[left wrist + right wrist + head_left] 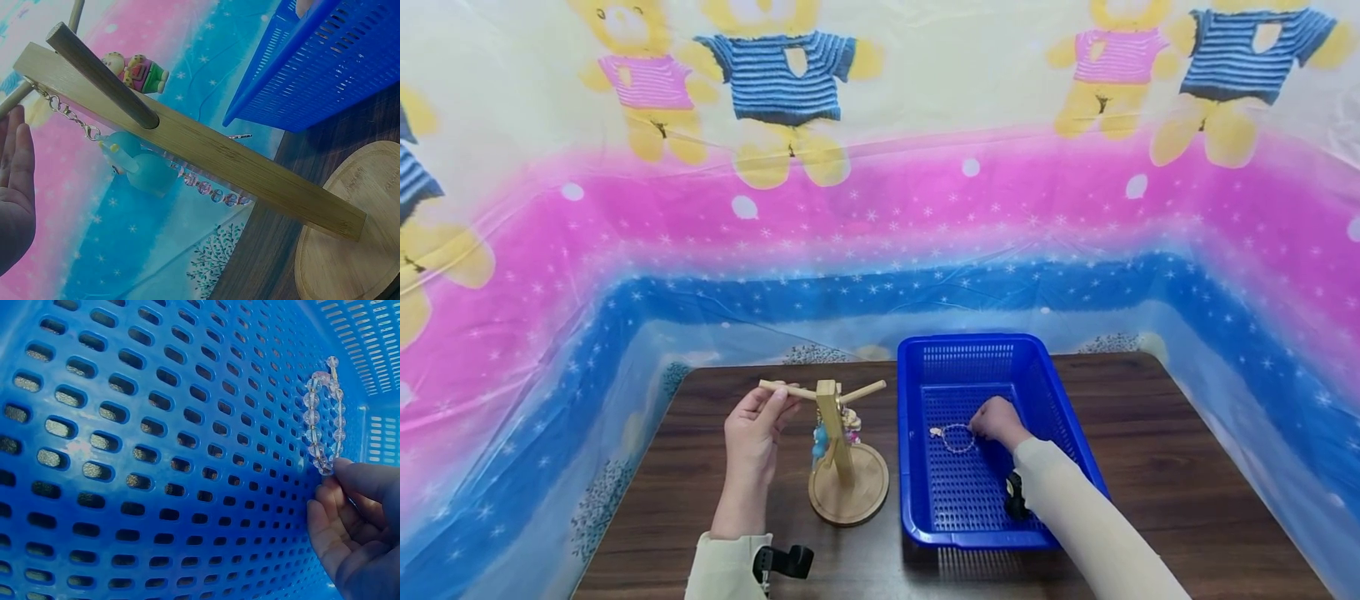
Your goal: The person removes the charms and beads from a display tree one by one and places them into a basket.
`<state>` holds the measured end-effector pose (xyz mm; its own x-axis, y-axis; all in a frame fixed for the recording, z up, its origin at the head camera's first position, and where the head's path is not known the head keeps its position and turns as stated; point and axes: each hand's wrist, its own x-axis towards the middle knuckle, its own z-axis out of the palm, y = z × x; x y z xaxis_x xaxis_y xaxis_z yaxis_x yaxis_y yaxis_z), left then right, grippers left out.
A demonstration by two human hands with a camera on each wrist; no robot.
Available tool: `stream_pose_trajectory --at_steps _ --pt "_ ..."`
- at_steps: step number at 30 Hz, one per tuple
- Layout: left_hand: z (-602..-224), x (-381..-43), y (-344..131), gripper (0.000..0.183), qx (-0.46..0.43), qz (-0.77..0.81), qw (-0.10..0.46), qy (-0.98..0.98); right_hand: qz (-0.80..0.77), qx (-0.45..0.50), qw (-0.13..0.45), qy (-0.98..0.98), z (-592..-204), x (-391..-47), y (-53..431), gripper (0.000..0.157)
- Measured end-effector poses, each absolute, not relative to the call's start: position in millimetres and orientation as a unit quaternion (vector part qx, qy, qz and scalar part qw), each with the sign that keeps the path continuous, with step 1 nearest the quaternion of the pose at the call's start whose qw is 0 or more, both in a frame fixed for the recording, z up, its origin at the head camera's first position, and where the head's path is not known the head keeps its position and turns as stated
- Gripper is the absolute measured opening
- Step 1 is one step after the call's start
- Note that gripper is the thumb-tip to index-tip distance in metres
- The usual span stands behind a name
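A wooden stand [829, 410] with side pegs rises from a round base. My left hand [754, 429] holds its left peg [801, 392] between thumb and fingers. Hanging on the stand are a light-blue figure charm [145, 169] on a metal chain, a small bear-like figure charm [140, 74] and a string of pink and blue beads [204, 187]. Inside the blue basket [907, 475], my right hand [997, 422] pinches a clear, pinkish bead bracelet [311, 417] at one end. A small pale charm [936, 432] shows at the bracelet's far side.
The basket stands on the dark wood table [1157, 467], just right of the stand's round base [861, 500]. Its perforated walls rise around my right hand. Behind the table hangs a bear-printed curtain [910, 208]. Wrist cameras [790, 562] are strapped at both sleeves.
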<state>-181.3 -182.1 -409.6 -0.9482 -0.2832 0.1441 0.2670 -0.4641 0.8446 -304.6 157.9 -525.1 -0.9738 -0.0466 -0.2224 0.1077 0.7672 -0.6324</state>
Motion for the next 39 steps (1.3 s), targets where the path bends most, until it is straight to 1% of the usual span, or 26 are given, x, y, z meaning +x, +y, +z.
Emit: stream_pose_trajectory --at_steps 5,9,14,20,23,29,39 --pt "-409.0 -181.9 -182.1 0.027 0.018 -0.855 0.158 -0.494 -0.345 0.008 0.111 0.932 -524.5 -303.4 159.7 0.012" --pt "-408.6 -182.3 -182.4 0.028 0.02 -0.854 0.159 -0.494 -0.344 -0.01 0.128 0.93 -517.2 -304.2 162.2 0.012" --pt "-408.4 -182.5 -182.6 0.029 0.014 -0.855 0.159 -0.494 -0.351 -0.033 0.158 0.922 -500.2 -307.4 164.8 0.016" --pt "-407.5 -182.0 -183.2 0.029 0.013 -0.85 0.162 -0.502 -0.375 -0.083 0.162 0.909 -471.0 -299.5 160.0 0.025" --pt "-407.2 -181.6 -184.0 0.028 0.014 -0.849 0.163 -0.503 -0.376 -0.116 0.157 0.906 -458.8 -290.0 154.3 0.028" --pt "-409.0 -180.5 -184.6 0.028 0.002 -0.842 0.172 -0.512 -0.427 -0.156 0.135 0.88 -437.8 -268.6 140.6 0.024" --pt "-411.5 -181.4 -184.4 0.027 -0.003 -0.842 0.171 -0.512 -0.628 -0.114 0.105 0.763 -421.3 -235.2 114.0 0.033"
